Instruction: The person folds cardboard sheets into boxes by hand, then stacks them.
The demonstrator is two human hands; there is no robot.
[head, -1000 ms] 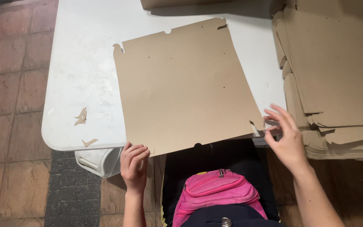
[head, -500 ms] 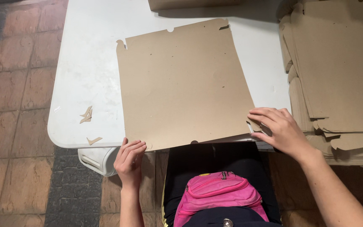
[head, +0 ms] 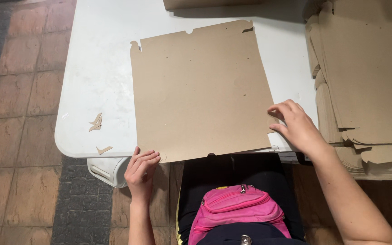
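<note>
Cardboard sheet [head: 203,90]: flat on the white surface [head: 96,68], near edge overhanging.
Handling: likely light, thin, bendable; best held at opposite edges.
Left hand [head: 140,172]: grip closed on the near-left corner.
Right hand [head: 296,124]: fingers curled over the right edge.

Bare arms, dark clothes and a bright pink bag
Both arms are bare, with no sleeves showing, and the left hand [head: 140,172] and the right hand [head: 297,127] wear no gloves or rings that can be seen. The legs are in dark, black clothes. A small pink bag [head: 237,211] sits at the waist, with pink zips, silver zip pulls, a small yellow spot and a silver clip
</note>
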